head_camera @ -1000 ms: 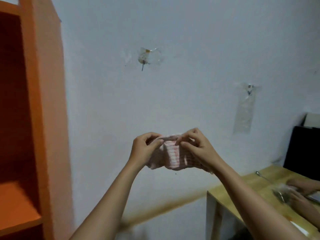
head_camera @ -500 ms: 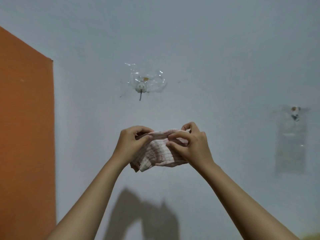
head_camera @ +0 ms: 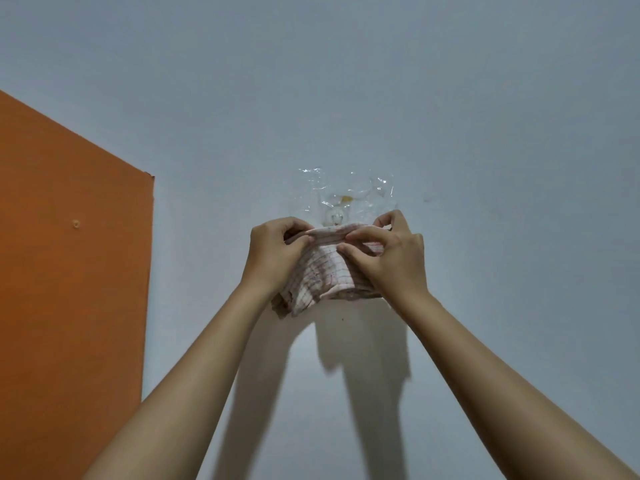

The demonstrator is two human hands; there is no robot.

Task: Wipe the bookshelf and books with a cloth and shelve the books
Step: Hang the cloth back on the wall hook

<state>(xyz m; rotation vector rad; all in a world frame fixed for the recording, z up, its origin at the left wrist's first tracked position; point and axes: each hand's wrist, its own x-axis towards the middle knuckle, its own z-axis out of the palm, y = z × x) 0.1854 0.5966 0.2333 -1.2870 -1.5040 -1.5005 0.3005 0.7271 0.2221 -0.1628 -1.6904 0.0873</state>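
Note:
A white cloth [head_camera: 323, 271] with thin red checks is held up against the grey wall at arm's length. My left hand [head_camera: 273, 252] grips its left top edge and my right hand [head_camera: 391, 258] pinches its right top edge, the rest bunched and hanging below. Just above the cloth a clear stick-on wall hook [head_camera: 341, 206] shows, partly hidden by the cloth's top edge. The orange side panel of the bookshelf [head_camera: 69, 271] fills the left of the view. No books are in view.
The plain grey wall [head_camera: 485, 168] fills the rest of the view, with my arms' shadows on it below the cloth. A small screw hole [head_camera: 75, 223] marks the orange panel.
My view has tilted upward and closer to the wall; the table and shelf interior have dropped out of sight. Both hands have raised the cloth up to the wall hook.

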